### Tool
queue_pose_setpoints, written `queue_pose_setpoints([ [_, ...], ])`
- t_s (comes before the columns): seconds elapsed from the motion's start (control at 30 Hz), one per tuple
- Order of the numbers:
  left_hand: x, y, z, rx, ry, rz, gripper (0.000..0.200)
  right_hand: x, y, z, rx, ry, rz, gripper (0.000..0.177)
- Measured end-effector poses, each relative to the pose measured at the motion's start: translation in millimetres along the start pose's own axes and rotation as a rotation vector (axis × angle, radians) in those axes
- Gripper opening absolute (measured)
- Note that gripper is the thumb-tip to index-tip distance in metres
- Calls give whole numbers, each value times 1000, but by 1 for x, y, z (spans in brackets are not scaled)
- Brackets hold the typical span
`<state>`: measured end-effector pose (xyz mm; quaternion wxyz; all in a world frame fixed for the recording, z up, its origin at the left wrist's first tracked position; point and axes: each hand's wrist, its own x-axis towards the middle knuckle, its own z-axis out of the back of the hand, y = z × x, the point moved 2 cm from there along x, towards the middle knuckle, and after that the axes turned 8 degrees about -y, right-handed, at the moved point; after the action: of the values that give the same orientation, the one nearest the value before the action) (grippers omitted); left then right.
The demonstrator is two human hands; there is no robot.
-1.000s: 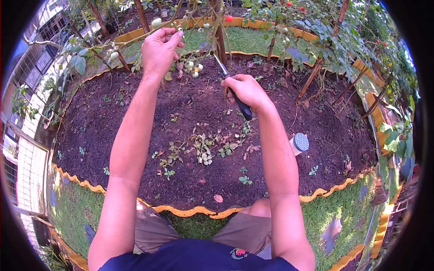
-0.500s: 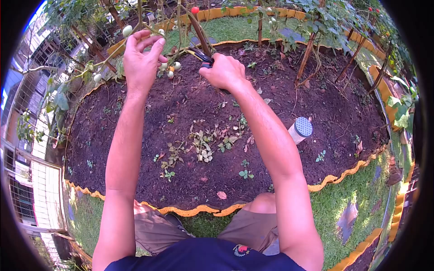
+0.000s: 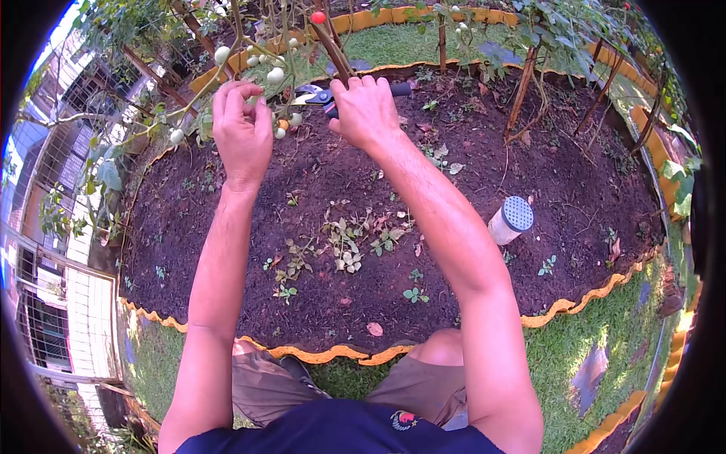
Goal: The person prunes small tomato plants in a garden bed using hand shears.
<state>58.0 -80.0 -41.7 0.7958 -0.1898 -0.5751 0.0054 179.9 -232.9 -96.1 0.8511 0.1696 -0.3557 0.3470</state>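
My right hand point(image 3: 368, 111) grips pruning shears point(image 3: 324, 97). Their blades point left, toward the tomato stems, and the dark handle sticks out past my knuckles. My left hand point(image 3: 243, 130) is raised beside the tomato plant point(image 3: 239, 26), its fingers curled in toward the thumb; whatever they pinch is hidden. Between the two hands hang pale green tomatoes point(image 3: 275, 76) and, lower down, an orange tomato point(image 3: 283, 124). A red tomato point(image 3: 318, 17) hangs above the shears, near a wooden stake point(image 3: 333, 49).
Dark soil point(image 3: 454, 303) fills the bed, with wilted leaves point(image 3: 346, 240) in the middle. A white container with a perforated blue-grey lid point(image 3: 517, 214) stands on the right. Wavy yellow edging point(image 3: 318, 352) borders the bed. More stakes point(image 3: 522, 94) rise at the back.
The shears have turned to lie more level, with their blades pointing left. My left hand has shifted slightly right and down, its fingers more curled. The view has moved a little.
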Motion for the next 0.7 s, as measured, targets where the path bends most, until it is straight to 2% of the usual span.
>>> queue_pose_setpoints([
  [0.1, -4, 11, -3, 77, 125, 15, 14, -7, -1, 3, 14, -90, 55, 50],
  [0.23, 2, 11, -7, 153, 116, -131, 13, -16, -4, 11, 15, -68, 52, 54],
  [0.37, 0, 2, -9, 395, 313, -194, 13, -22, -4, 20, 36, -36, 48, 56],
  [0.43, 3, -2, -8, 445, 317, -182, 14, -25, -3, 23, 27, -18, 66, 56],
  [0.53, 6, -2, -9, 463, 269, -171, 16, -27, 0, 23, 7, -3, 70, 69],
  [0.57, 8, 1, -9, 464, 242, -167, 17, -28, 0, 21, 19, -51, 73, 59],
  [0.7, 13, 14, -12, 428, 203, -143, 20, -25, -6, 23, 13, 28, -71, 59],
])
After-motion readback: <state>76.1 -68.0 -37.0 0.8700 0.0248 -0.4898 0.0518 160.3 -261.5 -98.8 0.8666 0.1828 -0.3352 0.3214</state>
